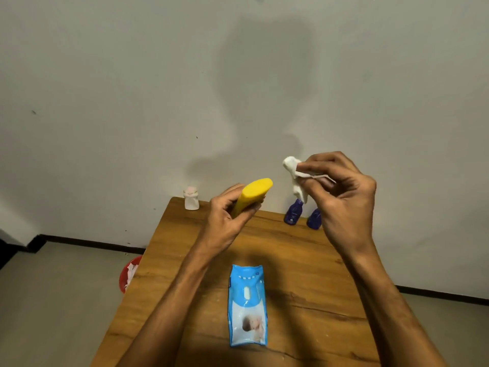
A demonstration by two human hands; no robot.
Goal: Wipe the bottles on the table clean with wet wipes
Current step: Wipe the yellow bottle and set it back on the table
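My left hand (229, 218) grips a yellow bottle (254, 192), tilted with its flat base pointing up and away from me. My right hand (341, 197) pinches a crumpled white wet wipe (294, 176), held in the air to the right of the yellow bottle and apart from it. Two dark blue bottles (293, 213) (314, 218) stand at the far edge of the wooden table (304, 274), partly hidden behind my right hand. A small white bottle (191, 198) stands at the far left corner. A blue wet wipes pack (247, 305) lies flat in the middle.
A red bin (126, 277) with used white wipes sits on the floor left of the table. A pale wall stands close behind the table's far edge. Grey floor lies on both sides.
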